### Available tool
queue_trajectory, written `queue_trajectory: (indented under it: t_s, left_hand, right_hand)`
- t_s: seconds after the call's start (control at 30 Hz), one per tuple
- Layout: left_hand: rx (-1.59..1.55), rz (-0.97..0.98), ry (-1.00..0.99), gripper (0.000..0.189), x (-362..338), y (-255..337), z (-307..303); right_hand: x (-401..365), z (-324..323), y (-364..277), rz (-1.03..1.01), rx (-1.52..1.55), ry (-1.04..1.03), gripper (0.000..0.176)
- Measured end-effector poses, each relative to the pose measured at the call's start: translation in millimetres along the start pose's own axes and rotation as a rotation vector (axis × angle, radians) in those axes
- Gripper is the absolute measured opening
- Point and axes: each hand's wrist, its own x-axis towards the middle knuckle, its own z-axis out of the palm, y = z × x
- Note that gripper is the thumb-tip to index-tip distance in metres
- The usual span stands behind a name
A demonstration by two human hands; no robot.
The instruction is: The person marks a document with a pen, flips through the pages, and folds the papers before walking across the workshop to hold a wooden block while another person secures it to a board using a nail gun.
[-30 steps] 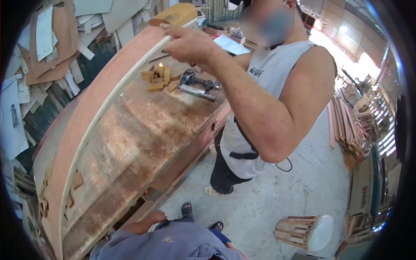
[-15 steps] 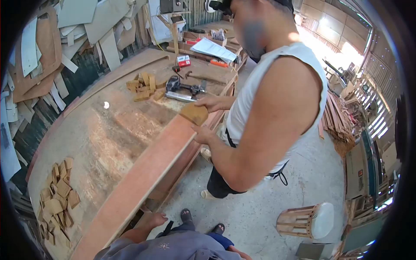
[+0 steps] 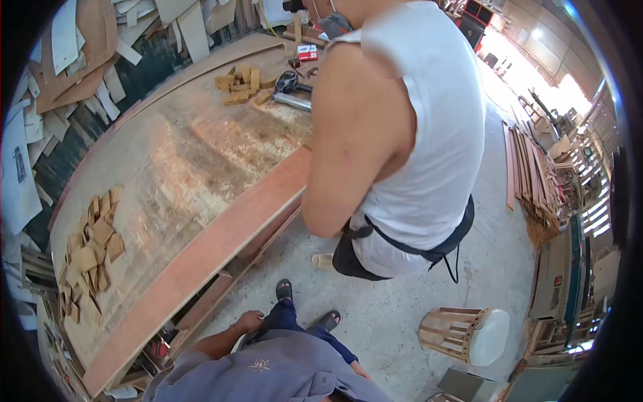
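My left hand [image 3: 251,320] hangs by my thigh, its fingers loosely curled with nothing visible in them. It is apart from the long reddish board [image 3: 201,268] that runs along the near edge of the worktable [image 3: 161,194]. Of my right hand [image 3: 362,370] only a sliver of skin shows beside my right hip; its fingers are hidden. The far end of the board disappears behind a co-worker's bent arm [image 3: 348,141]. The co-worker's hands are out of sight.
Small wood blocks lie in one pile [image 3: 90,251] at the table's left and another [image 3: 244,84] farther back. A power tool [image 3: 289,83] is near the back pile. A slatted stool [image 3: 462,335] stands on the floor at right, and planks [image 3: 532,164] lie beyond.
My left hand has drawn back from beside the board to my thigh, its fingers now more curled. The co-worker has turned and shifted, so their hands and the yellowish piece they held are hidden.
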Motion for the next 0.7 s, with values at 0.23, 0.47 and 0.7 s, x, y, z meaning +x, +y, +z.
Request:
queue_trajectory:
  t_s: [0.23,0.47,0.7]
  left_hand:
    - [-0.134,0.013,0.037,0.049,-28.2,58.4,-4.4]
    - [-0.660,0.306,-0.082,0.037,-18.7,166.1,-71.7]
    - [-0.743,0.972,0.036,0.042,-126.2,262.3,-251.7]
  right_hand:
    - [-43.2,-50.0,2.1,-0.217,-0.497,0.003,0.034]
    - [-200.9,-158.2,-289.8,-0.943,0.175,0.701,0.040]
    - [-314.6,-91.0,-450.0,-2.398,-0.008,0.062,0.006]
